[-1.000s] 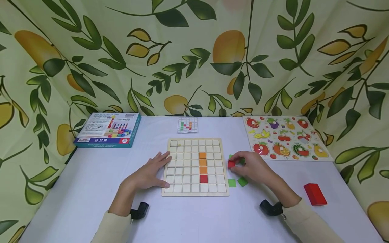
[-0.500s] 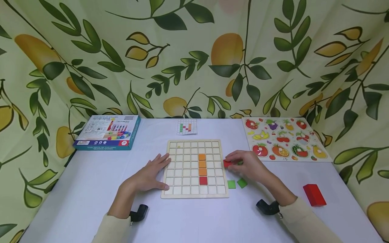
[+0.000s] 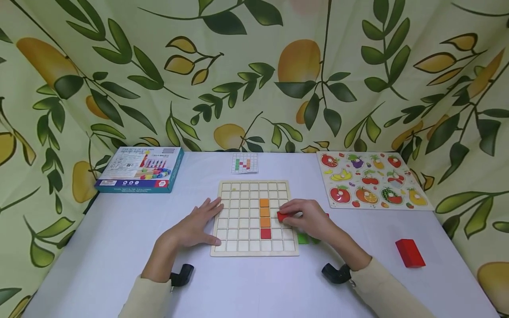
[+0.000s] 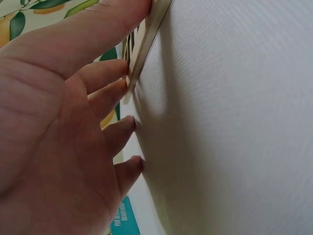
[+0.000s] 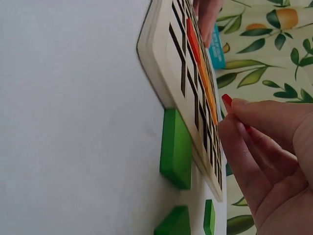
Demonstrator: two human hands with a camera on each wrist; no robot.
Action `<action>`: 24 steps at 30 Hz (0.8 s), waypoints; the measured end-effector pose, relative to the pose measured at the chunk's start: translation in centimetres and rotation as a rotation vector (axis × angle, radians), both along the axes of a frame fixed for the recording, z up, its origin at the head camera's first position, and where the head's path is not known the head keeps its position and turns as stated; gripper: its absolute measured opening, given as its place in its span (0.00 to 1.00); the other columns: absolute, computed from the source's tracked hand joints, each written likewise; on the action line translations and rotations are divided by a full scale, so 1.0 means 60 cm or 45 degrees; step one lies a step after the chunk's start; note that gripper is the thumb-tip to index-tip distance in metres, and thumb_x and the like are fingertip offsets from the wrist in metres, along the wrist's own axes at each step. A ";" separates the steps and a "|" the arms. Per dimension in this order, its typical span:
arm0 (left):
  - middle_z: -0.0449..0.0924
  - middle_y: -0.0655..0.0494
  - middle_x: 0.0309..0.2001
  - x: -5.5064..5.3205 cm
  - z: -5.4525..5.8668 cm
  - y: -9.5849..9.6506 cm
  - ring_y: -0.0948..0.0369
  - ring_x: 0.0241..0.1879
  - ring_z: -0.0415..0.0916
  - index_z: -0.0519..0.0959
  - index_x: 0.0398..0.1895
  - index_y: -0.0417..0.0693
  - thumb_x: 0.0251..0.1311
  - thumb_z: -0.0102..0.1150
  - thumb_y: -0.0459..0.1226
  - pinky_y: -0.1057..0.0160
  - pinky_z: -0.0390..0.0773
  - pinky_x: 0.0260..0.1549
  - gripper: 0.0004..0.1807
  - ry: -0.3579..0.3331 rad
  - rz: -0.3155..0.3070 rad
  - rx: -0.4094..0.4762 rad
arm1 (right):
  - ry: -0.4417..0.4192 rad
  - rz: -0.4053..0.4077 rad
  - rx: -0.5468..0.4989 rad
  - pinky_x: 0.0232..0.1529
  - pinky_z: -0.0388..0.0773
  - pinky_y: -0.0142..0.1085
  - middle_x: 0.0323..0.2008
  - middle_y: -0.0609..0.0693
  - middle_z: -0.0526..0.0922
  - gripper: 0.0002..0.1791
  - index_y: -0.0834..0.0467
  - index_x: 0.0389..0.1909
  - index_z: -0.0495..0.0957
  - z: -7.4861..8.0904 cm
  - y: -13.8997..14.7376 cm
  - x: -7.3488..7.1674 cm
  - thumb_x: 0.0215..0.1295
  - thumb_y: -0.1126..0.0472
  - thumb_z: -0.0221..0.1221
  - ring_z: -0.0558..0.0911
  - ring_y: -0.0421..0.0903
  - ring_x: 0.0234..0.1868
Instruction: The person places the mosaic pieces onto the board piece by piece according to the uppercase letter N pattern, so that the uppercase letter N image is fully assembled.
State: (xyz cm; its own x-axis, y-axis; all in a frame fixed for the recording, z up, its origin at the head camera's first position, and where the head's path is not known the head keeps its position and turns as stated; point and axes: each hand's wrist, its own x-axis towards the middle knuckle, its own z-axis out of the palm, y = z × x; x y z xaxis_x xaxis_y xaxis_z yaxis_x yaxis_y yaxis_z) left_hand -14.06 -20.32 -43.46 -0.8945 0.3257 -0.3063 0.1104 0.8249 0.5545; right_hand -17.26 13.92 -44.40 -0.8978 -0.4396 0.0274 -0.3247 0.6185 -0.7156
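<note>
My right hand (image 3: 308, 216) pinches a red square tile (image 3: 281, 217) between thumb and fingertips, held over the right part of the wooden grid board (image 3: 254, 254). In the right wrist view the tile (image 5: 227, 100) pokes out past the fingertips, apart from the board. On the board three orange tiles (image 3: 264, 213) form a column with one red tile (image 3: 265, 233) below them. My left hand (image 3: 195, 226) lies with spread fingers at the board's left edge; in the left wrist view its thumb and two fingertips (image 4: 117, 90) touch that edge.
Green tiles (image 5: 176, 149) lie on the table right of the board, partly under the right hand. A pattern card (image 3: 244, 163) sits behind it. A boxed set (image 3: 139, 170) stands back left, a fruit puzzle (image 3: 375, 181) back right, a red block (image 3: 410, 253) at right.
My right hand has carried the red tile leftward from beside the board to over its right columns. The left hand has stayed at the board's edge.
</note>
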 end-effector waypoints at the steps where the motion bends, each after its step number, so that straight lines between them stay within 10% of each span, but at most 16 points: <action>1: 0.47 0.52 0.84 0.000 0.001 0.000 0.43 0.84 0.36 0.60 0.80 0.48 0.46 0.80 0.48 0.35 0.41 0.80 0.57 -0.001 -0.003 0.004 | -0.004 0.000 -0.001 0.44 0.85 0.26 0.49 0.48 0.89 0.13 0.54 0.46 0.90 0.001 -0.004 -0.001 0.59 0.63 0.72 0.85 0.49 0.55; 24: 0.46 0.54 0.85 -0.003 -0.001 -0.003 0.45 0.85 0.34 0.59 0.80 0.50 0.46 0.81 0.48 0.35 0.41 0.81 0.58 -0.032 0.009 0.004 | -0.089 0.097 -0.029 0.43 0.84 0.26 0.48 0.47 0.89 0.15 0.52 0.47 0.90 0.012 -0.098 -0.019 0.59 0.61 0.73 0.85 0.40 0.45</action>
